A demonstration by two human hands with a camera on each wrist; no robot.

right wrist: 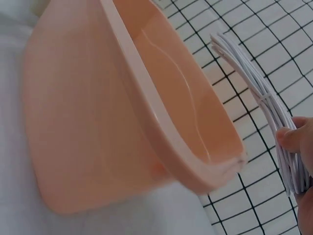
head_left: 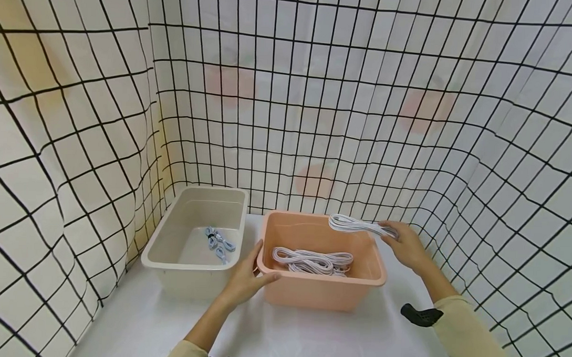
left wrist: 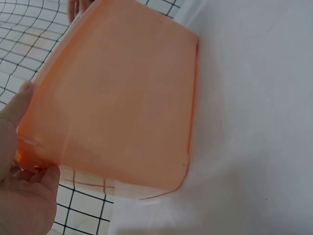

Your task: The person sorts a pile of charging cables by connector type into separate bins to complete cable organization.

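Note:
My right hand (head_left: 405, 247) pinches one end of a coiled bundle of white cable (head_left: 352, 224), held above the right back part of the peach plastic bin (head_left: 310, 292). In the right wrist view, thumb and fingers close round the white cable bundle (right wrist: 266, 100), which has a tie about its middle. More bundled white cables (head_left: 311, 261) lie inside the bin. My left hand (head_left: 244, 279) grips the bin's front left corner. The left wrist view shows the thumb along the rim and curled fingertips of the left hand (left wrist: 24, 191) under the corner.
A cream bin (head_left: 195, 270) stands left of the peach one, with several small tied light-blue cables (head_left: 219, 243) inside. Black wire grid (head_left: 288, 121) encloses the white-covered table (head_left: 299, 336) at the back and both sides.

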